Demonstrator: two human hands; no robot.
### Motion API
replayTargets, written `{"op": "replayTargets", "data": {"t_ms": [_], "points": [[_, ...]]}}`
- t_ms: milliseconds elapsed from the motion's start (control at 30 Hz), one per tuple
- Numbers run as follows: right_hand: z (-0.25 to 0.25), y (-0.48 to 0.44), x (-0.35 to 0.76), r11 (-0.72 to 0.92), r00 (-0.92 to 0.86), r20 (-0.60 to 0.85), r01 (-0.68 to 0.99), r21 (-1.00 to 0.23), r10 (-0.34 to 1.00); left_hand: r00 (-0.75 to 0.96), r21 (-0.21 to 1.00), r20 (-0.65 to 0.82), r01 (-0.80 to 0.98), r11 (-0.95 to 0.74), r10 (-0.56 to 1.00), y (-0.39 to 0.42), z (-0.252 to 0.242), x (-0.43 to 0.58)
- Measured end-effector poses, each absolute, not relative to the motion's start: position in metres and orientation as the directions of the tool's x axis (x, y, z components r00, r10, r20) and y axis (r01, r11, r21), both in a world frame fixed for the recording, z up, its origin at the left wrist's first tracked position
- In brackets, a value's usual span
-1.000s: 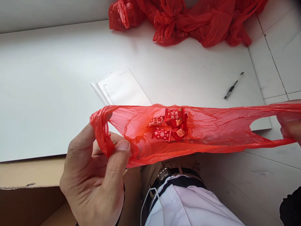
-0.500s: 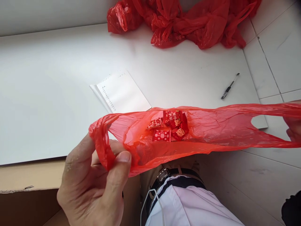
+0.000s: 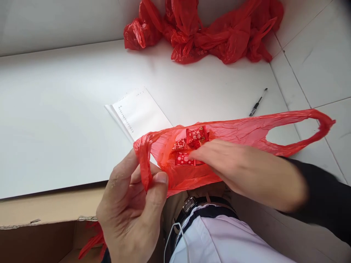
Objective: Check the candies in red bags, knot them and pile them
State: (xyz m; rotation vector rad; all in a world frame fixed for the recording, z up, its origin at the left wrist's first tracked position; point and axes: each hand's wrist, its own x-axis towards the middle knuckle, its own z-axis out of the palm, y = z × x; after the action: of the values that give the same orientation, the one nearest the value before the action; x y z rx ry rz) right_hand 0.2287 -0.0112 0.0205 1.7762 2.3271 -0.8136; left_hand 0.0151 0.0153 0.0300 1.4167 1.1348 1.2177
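Observation:
A red plastic bag (image 3: 236, 135) is stretched sideways in front of me. The fingers and thumb of my left hand (image 3: 134, 204) are closed on its left handle. Inside lie several red wrapped candies, among them one with white lettering (image 3: 196, 135), a flower-patterned one (image 3: 179, 145) and one with round white marks (image 3: 184, 159). My right hand (image 3: 236, 164), in a dark sleeve, reaches into the bag from the right. Its fingertips are at the candies, and blur and overlap hide whether they grip one. The bag's right handle loop hangs free of both hands.
Several red plastic bags (image 3: 214, 40) are heaped against the wall at the back of the white table (image 3: 55, 109). A paper with handwriting (image 3: 142, 113) and a black pen (image 3: 257, 102) lie on it. Below left is a cardboard box (image 3: 55, 208) with red plastic (image 3: 94, 237) inside.
My right hand has let go of the bag's right handle and moved left into the bag, onto the candies. My left hand and the bag's left end have shifted right.

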Motion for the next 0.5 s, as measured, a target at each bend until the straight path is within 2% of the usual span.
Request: {"op": "replayTargets", "data": {"t_ms": [33, 100, 200, 367, 500], "points": [[0.021, 0.000, 0.221, 0.214, -0.350, -0.476, 0.924, -0.316, 0.807, 0.097, 0.986, 0.139, 0.078, -0.146, 0.986, 0.015, 0.030, 0.015], [0.015, 0.017, 0.209, 0.217, -0.270, -0.638, 0.963, -0.162, 0.721, 0.102, 0.986, 0.132, 0.088, -0.142, 0.986, 0.014, 0.030, 0.014], [-0.003, 0.025, 0.202, 0.213, -0.175, -0.630, 0.977, -0.015, 0.756, 0.097, 0.986, 0.123, 0.098, -0.132, 0.988, 0.013, 0.029, 0.013], [-0.018, 0.013, 0.211, 0.238, -0.236, -0.524, 0.969, -0.065, 0.818, 0.104, 0.989, 0.120, 0.073, -0.128, 0.987, 0.013, 0.028, 0.012], [-0.020, 0.009, 0.217, 0.156, -0.192, -0.337, 0.979, -0.131, 0.922, 0.090, 0.990, 0.112, 0.075, -0.119, 0.990, 0.014, 0.028, 0.014]]}}
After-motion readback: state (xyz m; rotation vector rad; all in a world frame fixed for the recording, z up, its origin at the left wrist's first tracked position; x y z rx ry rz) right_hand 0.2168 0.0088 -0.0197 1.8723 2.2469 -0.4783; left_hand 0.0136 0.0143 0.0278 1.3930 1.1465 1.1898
